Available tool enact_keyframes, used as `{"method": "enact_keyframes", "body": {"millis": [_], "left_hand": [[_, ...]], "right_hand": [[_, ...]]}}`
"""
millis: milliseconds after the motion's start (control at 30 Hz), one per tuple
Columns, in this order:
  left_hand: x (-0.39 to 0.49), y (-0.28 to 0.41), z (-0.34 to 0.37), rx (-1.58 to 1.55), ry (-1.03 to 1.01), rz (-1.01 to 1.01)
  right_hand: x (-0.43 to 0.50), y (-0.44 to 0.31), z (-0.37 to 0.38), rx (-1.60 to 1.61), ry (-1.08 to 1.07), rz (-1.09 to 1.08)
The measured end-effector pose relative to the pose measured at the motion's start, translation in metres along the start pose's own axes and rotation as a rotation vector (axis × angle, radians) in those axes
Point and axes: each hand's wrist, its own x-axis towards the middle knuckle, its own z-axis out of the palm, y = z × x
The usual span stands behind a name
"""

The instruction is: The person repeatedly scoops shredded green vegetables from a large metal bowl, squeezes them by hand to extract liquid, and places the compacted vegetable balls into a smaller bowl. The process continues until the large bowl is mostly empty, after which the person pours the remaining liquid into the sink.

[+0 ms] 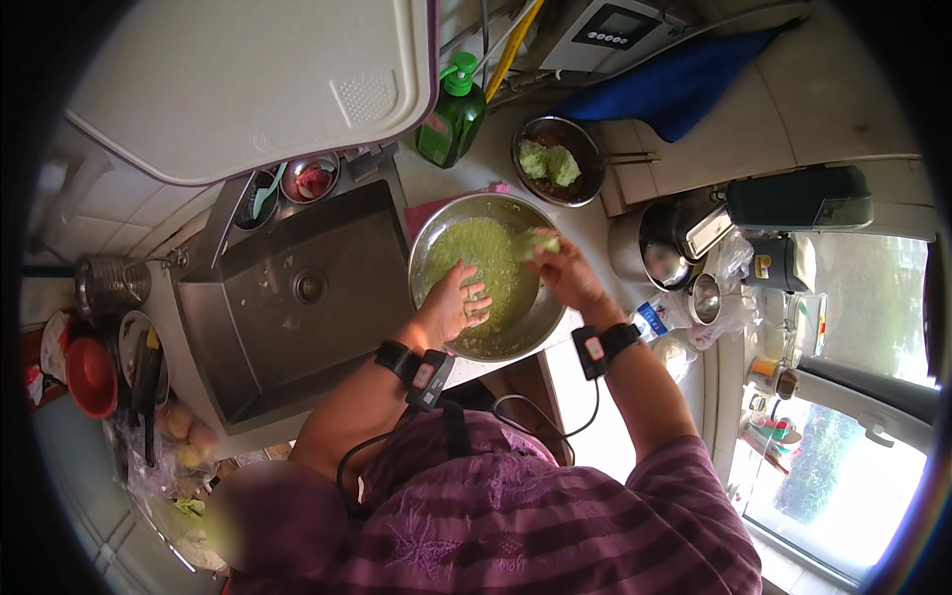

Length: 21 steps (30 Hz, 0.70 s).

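A wide stainless steel bowl (552, 327) sits at the counter's edge with finely shredded pale green vegetable (476, 242) in watery liquid. My left hand (455, 301) hovers over the bowl's near left part, fingers apart and holding nothing. At the bowl's right rim, my right hand (571, 271) grips a squeezed clump of the green shreds (534, 244). Beyond it stands a smaller steel bowl (593, 182) containing two pressed green lumps (549, 162) on top of something reddish-brown. Chopsticks (632, 158) stick out over that bowl's right side.
To the left is a steel sink (335, 349). A green pump bottle (454, 111) stands behind the large bowl, beside an overhanging white cutting board (245, 82). A metal pot (632, 249) is close to my right hand. Wrist-worn devices trail a black cable (547, 433).
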Motion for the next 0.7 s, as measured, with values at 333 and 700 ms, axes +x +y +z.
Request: {"method": "enact_keyframes", "body": {"millis": [333, 700], "left_hand": [[0.007, -0.007, -0.017, 0.002, 0.103, 0.074], [0.008, -0.009, -0.026, 0.019, 0.242, 0.099]], "right_hand": [[0.130, -0.087, -0.053, -0.519, 0.484, -0.575], [0.218, -0.094, -0.058, -1.341, 0.741, -0.625]]}}
